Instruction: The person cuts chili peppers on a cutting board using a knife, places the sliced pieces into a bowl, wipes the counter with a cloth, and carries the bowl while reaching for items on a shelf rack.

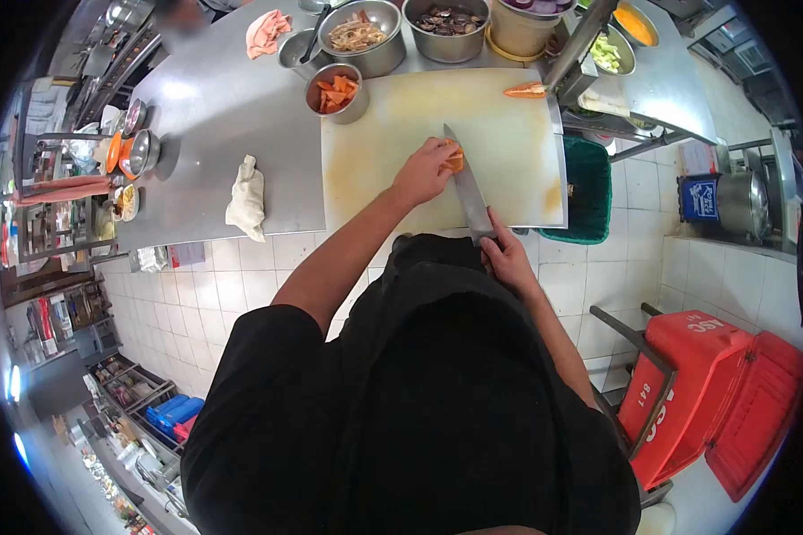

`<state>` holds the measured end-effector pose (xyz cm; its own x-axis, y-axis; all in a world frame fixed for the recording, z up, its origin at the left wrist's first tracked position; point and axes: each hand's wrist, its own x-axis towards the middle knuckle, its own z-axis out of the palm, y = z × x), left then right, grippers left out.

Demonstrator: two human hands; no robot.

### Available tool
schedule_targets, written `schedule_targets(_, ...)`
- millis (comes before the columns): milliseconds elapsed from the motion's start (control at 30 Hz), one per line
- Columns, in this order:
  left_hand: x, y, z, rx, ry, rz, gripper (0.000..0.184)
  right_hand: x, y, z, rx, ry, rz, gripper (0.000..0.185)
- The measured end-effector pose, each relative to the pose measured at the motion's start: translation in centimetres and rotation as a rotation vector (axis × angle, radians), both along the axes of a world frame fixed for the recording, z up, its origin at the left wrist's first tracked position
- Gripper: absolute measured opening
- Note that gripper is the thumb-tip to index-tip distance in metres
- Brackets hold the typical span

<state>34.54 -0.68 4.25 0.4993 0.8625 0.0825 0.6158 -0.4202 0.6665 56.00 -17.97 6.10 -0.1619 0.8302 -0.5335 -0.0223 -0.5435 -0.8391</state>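
On the cutting board point(401, 116) atop the desk point(196, 107), the left hand point(426, 174) pins an orange vegetable piece point(456, 162) beside the knife point(475, 201) gripped in the right hand point(507, 257), so the pinning fingers could be nicked if the piece slipped or the knife strayed.

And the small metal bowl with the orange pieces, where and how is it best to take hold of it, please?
Probably by the outer wall just under the rim, coming from the near side. The small metal bowl stands upright with a round open top and seems to have no handle; the bigger bowl of pale strips crowds its far side, while its near side is free.
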Motion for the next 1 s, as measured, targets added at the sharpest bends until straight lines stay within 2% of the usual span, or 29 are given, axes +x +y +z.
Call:
schedule_targets(133,-1.2,0.0,0.1,0.041,-0.077,0.122,0.05,-1.0,1.6,1.5,-0.015,-0.05,0.051,0.066)
schedule_targets(233,-3.7,1.6,2.3,0.086,-0.229,0.24,0.05,-2.8,5.0,4.3,0.201,-0.224,0.143,0.065)
schedule_targets(333,-7.4,4.3,6.6,0.159,-0.268,0.329,0.049,-5.6,9.8,8.2,0.421,-0.364,0.243,0.063)
schedule_targets(467,-12.6,8.4,8.2,0.37,-0.127,0.386,0.047,-9.0,15.0,10.0,0.641,-0.731,0.395,0.065)
schedule_targets(567,-14.9,9.6,7.2,0.45,-0.043,0.42,0.045,-8.9,15.5,11.1,0.565,-0.831,0.318,0.068)
schedule_targets(667,-15.2,8.2,8.3,0.491,-0.089,0.472,0.041,-4.7,13.1,8.3,0.693,-0.642,0.176,0.07)
schedule_targets(733,-14.5,7.5,8.3,0.538,-0.144,0.448,0.038,-2.2,9.9,7.0,0.565,-0.636,0.102,0.069)
schedule_targets(833,-11.5,7.1,7.3,0.403,-0.1,0.351,0.033,2.3,3.9,3.7,0.394,-0.609,0.04,0.067)
schedule_targets(867,-9.8,7.3,6.1,0.418,-0.124,0.32,0.029,3.5,2.1,2.5,0.418,-0.651,0.054,0.068)
schedule_targets(900,-7.9,7.7,5.8,0.353,-0.143,0.272,0.029,3.8,0.8,4.1,0.288,-0.629,0.067,0.067)
schedule_targets(1000,-1.5,8.6,4.5,0.18,-0.147,0.169,0.032,5.6,-2.7,2.7,0.248,-0.611,-0.071,0.068)
